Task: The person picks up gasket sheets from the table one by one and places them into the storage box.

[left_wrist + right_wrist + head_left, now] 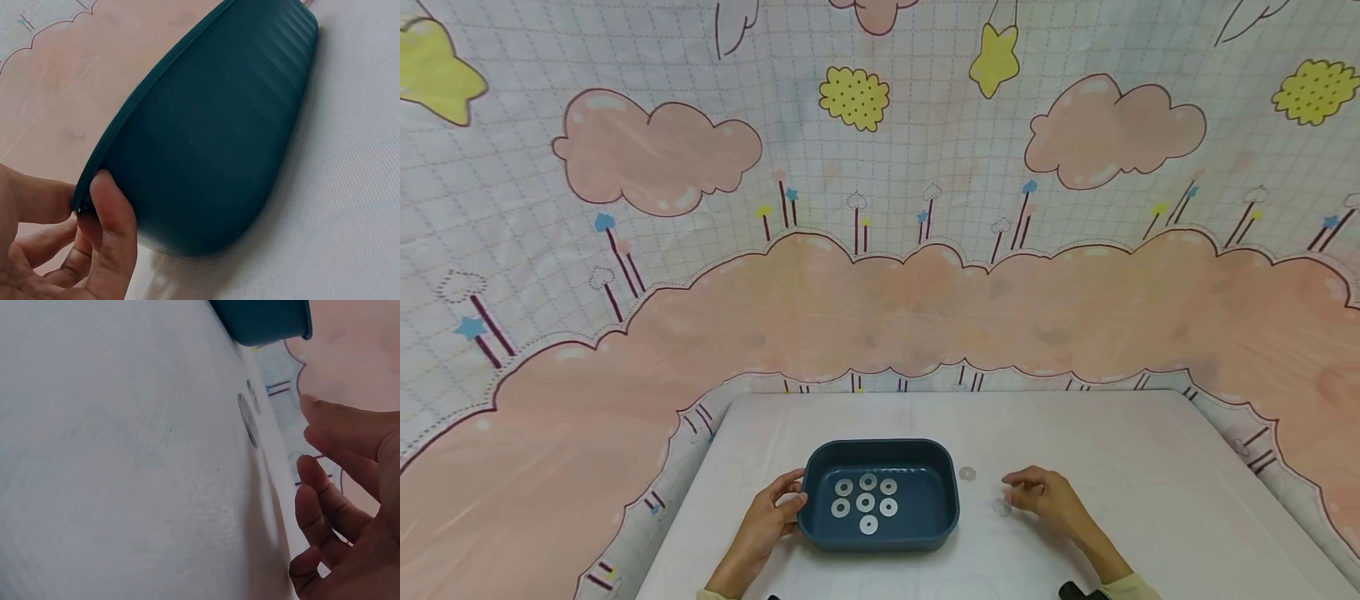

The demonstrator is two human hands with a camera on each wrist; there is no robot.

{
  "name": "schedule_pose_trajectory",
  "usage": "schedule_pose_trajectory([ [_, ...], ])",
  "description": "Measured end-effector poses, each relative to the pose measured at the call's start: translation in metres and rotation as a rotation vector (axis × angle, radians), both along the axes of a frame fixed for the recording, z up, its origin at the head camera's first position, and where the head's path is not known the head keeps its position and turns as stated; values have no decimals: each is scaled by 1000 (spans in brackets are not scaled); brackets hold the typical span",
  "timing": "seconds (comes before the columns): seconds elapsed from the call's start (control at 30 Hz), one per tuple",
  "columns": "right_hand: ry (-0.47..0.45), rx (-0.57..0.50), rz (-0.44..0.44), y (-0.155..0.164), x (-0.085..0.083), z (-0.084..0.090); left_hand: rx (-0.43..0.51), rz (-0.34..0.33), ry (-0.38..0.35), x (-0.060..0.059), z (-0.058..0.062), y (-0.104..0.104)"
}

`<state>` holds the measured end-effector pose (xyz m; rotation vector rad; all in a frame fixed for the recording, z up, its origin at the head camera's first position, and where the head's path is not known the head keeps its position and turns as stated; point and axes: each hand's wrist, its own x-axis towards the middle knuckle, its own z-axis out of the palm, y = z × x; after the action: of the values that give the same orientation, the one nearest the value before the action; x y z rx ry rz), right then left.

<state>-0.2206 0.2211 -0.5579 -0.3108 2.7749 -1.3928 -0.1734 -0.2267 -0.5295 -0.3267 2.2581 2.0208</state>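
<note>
A dark blue tray (884, 445) stands on the white table (1150, 500) and holds several flat metal washers (866, 502). My left hand (790, 500) grips the tray's left rim. In the left wrist view the thumb of that left hand (94, 200) lies over the rim and the fingers curl beneath the tray's wall (206, 144). My right hand (1018, 492) hovers to the right of the tray with loosely bent fingers, just beside a washer (1001, 506) lying on the table. The right wrist view shows that washer (248, 419) flat on the cloth, apart from the right hand (309, 444).
A second loose washer (967, 474) lies on the table near the tray's far right corner. The tray's corner (269, 322) shows at the top of the right wrist view. A cloth backdrop (880, 250) with pink clouds rises behind the table.
</note>
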Motion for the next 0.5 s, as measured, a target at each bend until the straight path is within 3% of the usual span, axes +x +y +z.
schedule_pose_trajectory([
  [0.27,62,46,68,2,0,-8,5,-1,1,-1,-1,0],
  [0.5,49,99,111,1,2,-8,-1,-3,1,0,0,0],
])
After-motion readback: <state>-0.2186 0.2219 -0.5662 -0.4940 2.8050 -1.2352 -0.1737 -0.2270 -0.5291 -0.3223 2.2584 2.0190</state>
